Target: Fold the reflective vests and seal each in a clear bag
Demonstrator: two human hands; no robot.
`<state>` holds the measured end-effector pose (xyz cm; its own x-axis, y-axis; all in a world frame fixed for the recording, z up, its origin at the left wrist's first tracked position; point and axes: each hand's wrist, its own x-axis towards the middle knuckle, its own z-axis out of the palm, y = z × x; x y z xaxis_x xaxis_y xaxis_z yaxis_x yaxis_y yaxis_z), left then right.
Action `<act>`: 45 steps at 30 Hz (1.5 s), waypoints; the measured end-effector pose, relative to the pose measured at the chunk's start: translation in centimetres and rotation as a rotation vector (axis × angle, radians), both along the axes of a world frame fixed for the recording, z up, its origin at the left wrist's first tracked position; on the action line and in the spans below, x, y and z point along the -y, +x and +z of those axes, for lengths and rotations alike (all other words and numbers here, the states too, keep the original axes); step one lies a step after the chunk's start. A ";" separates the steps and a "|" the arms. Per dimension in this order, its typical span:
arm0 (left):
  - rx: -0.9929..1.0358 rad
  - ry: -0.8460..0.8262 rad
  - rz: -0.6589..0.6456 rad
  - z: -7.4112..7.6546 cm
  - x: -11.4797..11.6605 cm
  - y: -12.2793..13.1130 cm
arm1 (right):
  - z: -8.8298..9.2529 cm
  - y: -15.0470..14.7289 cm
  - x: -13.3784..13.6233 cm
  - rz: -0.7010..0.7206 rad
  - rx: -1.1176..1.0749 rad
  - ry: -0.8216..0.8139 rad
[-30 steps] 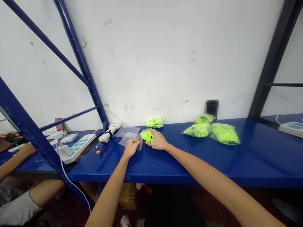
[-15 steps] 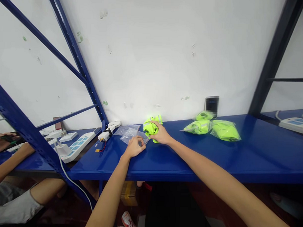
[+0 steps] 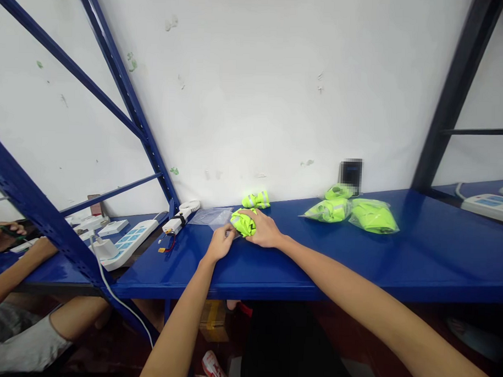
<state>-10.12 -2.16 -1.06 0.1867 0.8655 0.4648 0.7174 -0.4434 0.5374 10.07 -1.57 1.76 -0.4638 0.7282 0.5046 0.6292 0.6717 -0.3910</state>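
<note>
A crumpled neon-yellow bundle of cloth (image 3: 243, 222) with pale reflective strips lies under my right hand (image 3: 267, 230), whose fingers curl over its right side. My left hand (image 3: 221, 243) is closed at the bundle's lower left, pinching the edge of a clear plastic bag; most of that bag is hidden by the bundle and the fingers. Another clear plastic bag (image 3: 209, 216) lies flat just behind my left hand. Against the wall rests a second rolled neon-yellow bundle (image 3: 256, 199), untouched.
To the right sit bagged neon bundles (image 3: 328, 211), (image 3: 374, 217) beside a blurred dark device (image 3: 351, 176). A white handheld fan (image 3: 189, 205) and wired battery are at the left. Beyond the blue post (image 3: 48, 220) are a power strip (image 3: 132, 242) and another person's hands (image 3: 45, 248).
My right hand has drawn one neon bundle toward me and left, against the bag at my left hand. The rolled bundle behind now shows separately.
</note>
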 end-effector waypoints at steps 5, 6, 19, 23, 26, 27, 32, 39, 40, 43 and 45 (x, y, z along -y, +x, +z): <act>0.108 0.058 0.066 -0.1 0.2 0.0 | 0.1 0.1 0.5 0.000 0.179 0.043; 0.115 0.065 0.073 -0.1 0.3 0.1 | 0.3 0.0 0.6 -0.007 0.206 0.062; 0.208 0.263 0.246 0.4 1.0 0.1 | 0.1 -1.0 1.6 0.004 0.335 0.115; 0.060 0.317 0.236 0.6 1.5 0.6 | -0.5 -1.0 1.0 -0.007 0.268 0.052; -0.029 0.351 0.193 0.8 1.7 0.9 | -0.8 -0.7 0.3 -0.014 0.182 0.007; -0.051 0.359 0.178 0.8 1.8 1.0 | -0.9 -0.6 0.1 -0.025 0.154 -0.006; -0.188 0.393 0.129 0.9 2.2 1.6 | -1.2 -0.3 -0.4 -0.088 0.097 -0.058; -0.246 0.439 0.156 0.7 2.4 2.1 | -1.0 -0.2 0.0 -0.012 0.024 -0.055; -0.233 0.413 0.136 0.7 2.3 2.1 | -1.0 -0.2 0.1 -0.003 0.009 -0.052; -0.143 0.357 0.095 0.8 2.3 2.0 | -0.9 -0.2 0.1 -0.016 -0.011 -0.053; -0.067 0.341 0.081 0.8 2.3 2.0 | -0.8 -0.2 0.1 -0.033 -0.005 -0.065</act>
<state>-8.16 -4.45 -0.29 0.1636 0.6760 0.7185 0.7865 -0.5290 0.3187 9.84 -1.65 0.96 -0.4365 0.7744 0.4581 0.6489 0.6236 -0.4359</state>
